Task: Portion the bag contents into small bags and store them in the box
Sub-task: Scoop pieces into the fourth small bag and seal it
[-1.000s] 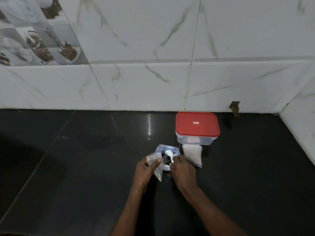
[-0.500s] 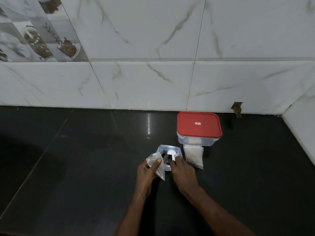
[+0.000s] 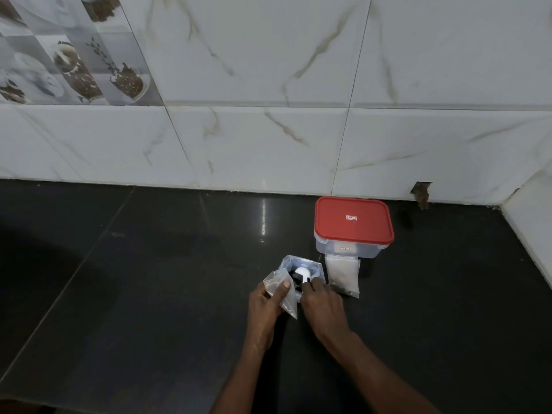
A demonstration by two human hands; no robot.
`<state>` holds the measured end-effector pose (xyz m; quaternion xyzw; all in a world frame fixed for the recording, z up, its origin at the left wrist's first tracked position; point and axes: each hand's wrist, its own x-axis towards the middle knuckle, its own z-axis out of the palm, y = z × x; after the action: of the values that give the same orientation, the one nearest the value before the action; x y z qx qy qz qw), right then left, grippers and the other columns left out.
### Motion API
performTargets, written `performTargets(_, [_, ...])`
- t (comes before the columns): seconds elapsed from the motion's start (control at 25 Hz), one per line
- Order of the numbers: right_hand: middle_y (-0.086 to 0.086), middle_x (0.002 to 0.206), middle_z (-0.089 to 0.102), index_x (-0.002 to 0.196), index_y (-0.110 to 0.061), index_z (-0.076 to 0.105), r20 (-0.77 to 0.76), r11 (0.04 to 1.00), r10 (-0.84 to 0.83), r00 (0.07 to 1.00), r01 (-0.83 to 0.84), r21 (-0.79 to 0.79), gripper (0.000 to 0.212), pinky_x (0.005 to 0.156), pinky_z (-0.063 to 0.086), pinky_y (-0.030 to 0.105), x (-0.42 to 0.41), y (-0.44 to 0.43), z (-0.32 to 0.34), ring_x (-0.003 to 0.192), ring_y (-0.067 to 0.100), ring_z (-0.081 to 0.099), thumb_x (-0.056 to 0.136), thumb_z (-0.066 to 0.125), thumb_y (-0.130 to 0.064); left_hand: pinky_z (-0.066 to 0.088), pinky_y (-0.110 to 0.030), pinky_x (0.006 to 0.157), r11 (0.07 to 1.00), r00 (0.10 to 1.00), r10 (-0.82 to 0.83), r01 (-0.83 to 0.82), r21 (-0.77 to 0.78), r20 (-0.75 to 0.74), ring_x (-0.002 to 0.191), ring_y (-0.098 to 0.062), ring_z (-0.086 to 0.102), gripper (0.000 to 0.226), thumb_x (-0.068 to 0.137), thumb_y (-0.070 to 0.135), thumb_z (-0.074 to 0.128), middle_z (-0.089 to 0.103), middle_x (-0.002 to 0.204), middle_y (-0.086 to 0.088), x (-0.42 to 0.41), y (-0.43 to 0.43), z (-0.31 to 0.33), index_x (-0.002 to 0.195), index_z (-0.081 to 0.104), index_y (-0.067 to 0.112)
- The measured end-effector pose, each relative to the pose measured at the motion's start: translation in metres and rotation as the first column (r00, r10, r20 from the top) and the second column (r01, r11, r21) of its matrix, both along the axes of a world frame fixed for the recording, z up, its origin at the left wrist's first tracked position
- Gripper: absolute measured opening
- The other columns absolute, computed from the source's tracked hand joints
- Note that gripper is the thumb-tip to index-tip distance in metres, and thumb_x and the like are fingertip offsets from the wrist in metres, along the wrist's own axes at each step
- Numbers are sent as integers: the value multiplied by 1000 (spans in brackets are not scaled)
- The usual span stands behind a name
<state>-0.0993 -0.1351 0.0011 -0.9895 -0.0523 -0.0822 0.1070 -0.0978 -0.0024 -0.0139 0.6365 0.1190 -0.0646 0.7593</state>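
An open plastic bag (image 3: 301, 265) with dark contents stands on the black counter. A white spoon (image 3: 302, 271) sits inside it, and my right hand (image 3: 321, 306) pinches its handle at the bag's near rim. My left hand (image 3: 265, 303) holds a small clear bag (image 3: 279, 289) just left of the open bag, thumb pressed on its top. A small filled bag (image 3: 342, 273) lies flat to the right. Behind it stands a clear box with a red lid (image 3: 353, 222), closed.
The white marble-tiled wall (image 3: 268, 130) runs along the back of the dark counter (image 3: 149, 279). A side wall (image 3: 531, 234) closes the right end. A hole (image 3: 420, 194) shows in the tile near the corner.
My view has shifted slightly. The hands stay by the open bag, the right one still on the spoon and the left one still holding the small bag.
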Motion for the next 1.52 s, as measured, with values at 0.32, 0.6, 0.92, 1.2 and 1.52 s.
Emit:
performTargets(0.32, [9,67,66,72,-7,70,-95,977,-94,991,110,181,13,40,44,29,1,3,-1,46,24,61,63,80,-9,54,-52,89,1000,1000,-7,7,-28,-8,98,-42,71,30,92,29,71,75,101,-23,-7,2,-4,108,74,4])
performTargets(0.6, [8,45,59,58,2,64,-494,295,-294,818,569,767,22,37,43,28,9,6,23,33,17,52,79,68,-3,52,-59,97,998,998,-62,62,7,19,103,-44,70,36,90,34,70,75,106,-22,-6,0,-5,112,74,6])
performTargets(0.92, [10,47,53,76,16,66,-648,-162,-260,716,629,761,9,42,45,27,5,-19,32,35,16,47,78,66,7,57,-50,92,987,999,-19,13,160,37,103,-22,73,39,78,40,81,75,112,-4,-7,2,-7,112,72,23])
performTargets(1.2, [8,45,56,64,-2,69,-339,99,-292,894,381,919,15,41,46,30,-11,-26,70,35,17,50,79,68,0,59,-33,82,917,998,-21,-6,399,64,94,-9,69,47,61,48,89,65,108,4,3,-7,-1,97,66,28])
performTargets(1.52, [0,79,59,85,-13,68,356,942,252,900,-312,121,12,47,47,27,-40,-26,23,60,14,56,82,56,-13,44,-29,60,914,994,-105,90,395,15,74,-11,52,39,69,41,86,49,85,-17,11,-6,-13,76,55,19])
